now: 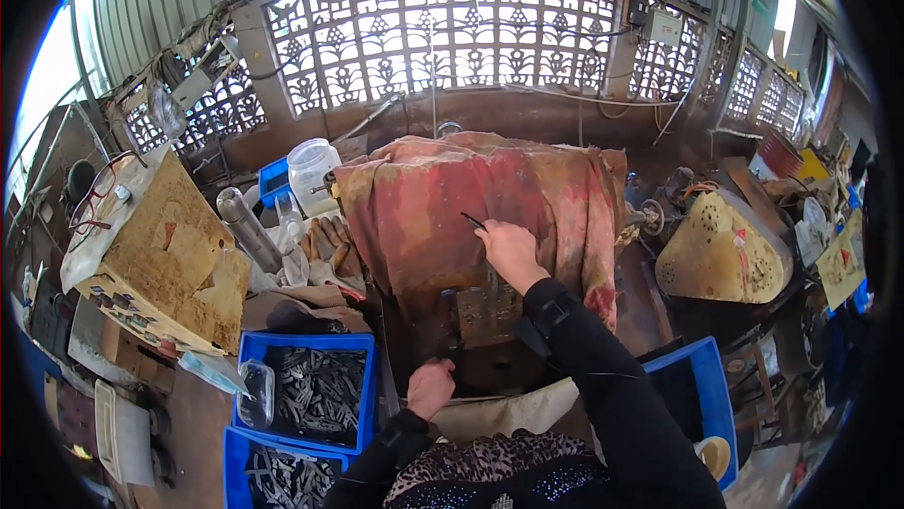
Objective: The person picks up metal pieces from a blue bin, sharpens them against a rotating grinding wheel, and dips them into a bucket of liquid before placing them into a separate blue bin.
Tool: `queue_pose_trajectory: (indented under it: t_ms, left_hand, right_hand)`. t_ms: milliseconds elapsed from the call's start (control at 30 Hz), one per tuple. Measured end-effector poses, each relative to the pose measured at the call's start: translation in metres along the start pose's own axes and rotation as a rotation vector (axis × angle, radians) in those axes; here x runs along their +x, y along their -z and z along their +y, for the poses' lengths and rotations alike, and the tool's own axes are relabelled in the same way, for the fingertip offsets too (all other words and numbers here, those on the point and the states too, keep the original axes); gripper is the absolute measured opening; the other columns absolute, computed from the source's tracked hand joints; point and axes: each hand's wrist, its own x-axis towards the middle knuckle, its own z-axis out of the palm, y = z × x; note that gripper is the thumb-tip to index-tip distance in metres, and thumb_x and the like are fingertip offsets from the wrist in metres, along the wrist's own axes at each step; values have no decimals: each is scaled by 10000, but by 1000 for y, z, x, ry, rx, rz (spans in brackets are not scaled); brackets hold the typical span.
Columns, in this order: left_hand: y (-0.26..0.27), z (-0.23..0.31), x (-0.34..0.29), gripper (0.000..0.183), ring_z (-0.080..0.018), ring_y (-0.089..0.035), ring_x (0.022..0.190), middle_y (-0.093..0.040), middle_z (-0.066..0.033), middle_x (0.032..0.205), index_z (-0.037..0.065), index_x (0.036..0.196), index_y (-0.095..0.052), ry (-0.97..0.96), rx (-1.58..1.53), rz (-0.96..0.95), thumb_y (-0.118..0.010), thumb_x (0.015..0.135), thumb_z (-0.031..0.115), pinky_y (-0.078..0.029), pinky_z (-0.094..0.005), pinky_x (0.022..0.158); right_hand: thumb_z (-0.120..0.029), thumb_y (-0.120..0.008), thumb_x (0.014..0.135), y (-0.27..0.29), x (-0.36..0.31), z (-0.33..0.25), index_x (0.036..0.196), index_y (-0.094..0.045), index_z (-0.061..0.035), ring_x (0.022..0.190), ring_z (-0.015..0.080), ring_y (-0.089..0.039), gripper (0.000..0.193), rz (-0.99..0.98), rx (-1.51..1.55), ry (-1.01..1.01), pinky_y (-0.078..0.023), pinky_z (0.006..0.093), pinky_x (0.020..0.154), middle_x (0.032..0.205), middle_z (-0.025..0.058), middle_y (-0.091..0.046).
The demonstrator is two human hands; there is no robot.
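Observation:
My right hand [513,253] is raised over a machine draped with a stained red and brown cloth [452,198]. Its fingers pinch a thin dark strip [473,221], whose end sticks out to the left. Lower and nearer, my left hand [431,388] is closed beside the machine's dark, dirty front; what it holds, if anything, is hidden. Between the hands sits a brownish metal block [485,313] under the cloth's edge. To the left stands a blue bin [370,387] of dark flat metal-looking strips, with a clear plastic container [255,394] on its rim.
A second blue bin [232,471] holds similar strips below the first. Another blue bin [718,387] stands at the right, with a round tan cup [714,457]. A stained control box [174,245], gloves [330,241] and a white plastic jar [313,173] lie left; a yellowish machine housing [725,250] stands right.

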Motion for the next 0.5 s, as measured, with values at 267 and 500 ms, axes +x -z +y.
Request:
queue_pose_trajectory:
  t_ms: [267, 500]
  left_hand:
    - [1, 1, -1, 185, -353, -647, 814, -653, -155, 859, 107, 872, -697, 1, -7, -1, -546, 772, 67, -536, -443, 712]
    - [2, 0, -1, 183, -350, -646, 820, -654, -149, 863, 107, 871, -696, 4, -2, 9, -547, 772, 68, -537, -439, 714]
  right_hand:
    - [-277, -602, 916, -10, -2, 4, 841, -614, -75, 651, 342, -642, 216, 73, -4, 46, -513, 453, 585, 704, 132, -645]
    - [-214, -608, 882, -14, -1, 1, 802, -575, -70, 677, 325, -661, 168, 74, -82, 41, -531, 445, 584, 711, 132, -644]
